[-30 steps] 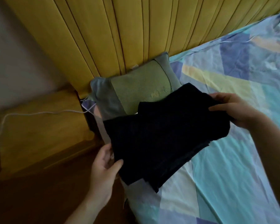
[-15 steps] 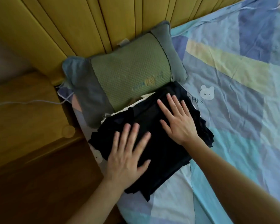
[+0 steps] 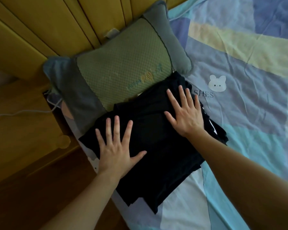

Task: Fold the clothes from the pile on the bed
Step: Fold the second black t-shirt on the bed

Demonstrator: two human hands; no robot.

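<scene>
A folded black garment [image 3: 156, 143] lies on the bed near its left edge, its far end against the pillow. It seems to rest on other dark folded cloth, whose edges show at the right. My left hand [image 3: 118, 146] presses flat on the garment's left part, fingers straight and spread. My right hand [image 3: 184, 112] presses flat on its upper right part, fingers also spread. The pile of clothes is out of view.
A green and grey pillow [image 3: 123, 63] leans at the yellow padded headboard [image 3: 73, 19]. The bedsheet [image 3: 239, 113] has blue, yellow and white patches and a bunny print. A wooden bedside cabinet [image 3: 20, 130] with a white cable [image 3: 23, 112] stands left of the bed.
One second ago both hands held the black garment in the air by its ends. They laid it down by the pillow and now press flat on it.
</scene>
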